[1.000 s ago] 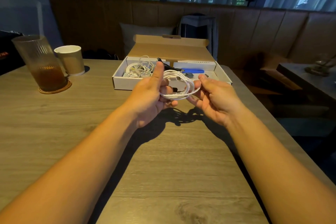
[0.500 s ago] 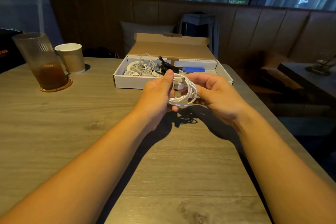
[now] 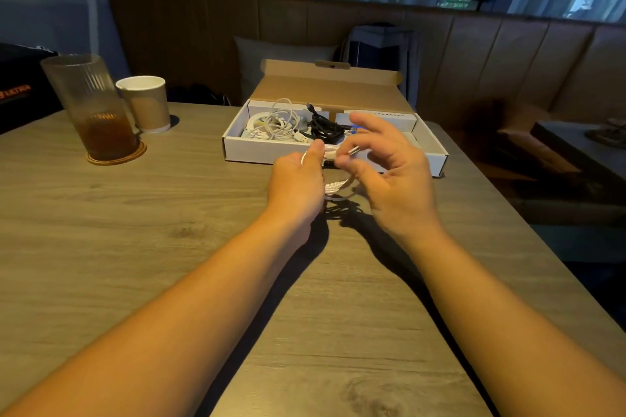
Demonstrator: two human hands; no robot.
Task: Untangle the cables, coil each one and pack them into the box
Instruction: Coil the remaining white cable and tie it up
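holding a coiled white cable [image 3: 337, 185] just above the wooden table [image 3: 169, 230], the left hand [image 3: 298, 184] pinches the loops under its thumb while the right hand [image 3: 394, 176] nips the cable's end between thumb and forefinger, other fingers spread (motion-blurred). just behind, an open box [image 3: 335, 149] holds white cables [image 3: 276, 122] and a black cable [image 3: 323, 125].

We see a ribbed glass [image 3: 88, 105] of brown drink on a coaster [image 3: 117, 157], paper cup [image 3: 145, 102] just beside it, far-left on the wooden desk [image 3: 142, 234]; cushion [image 3: 271, 59] on bench behind.
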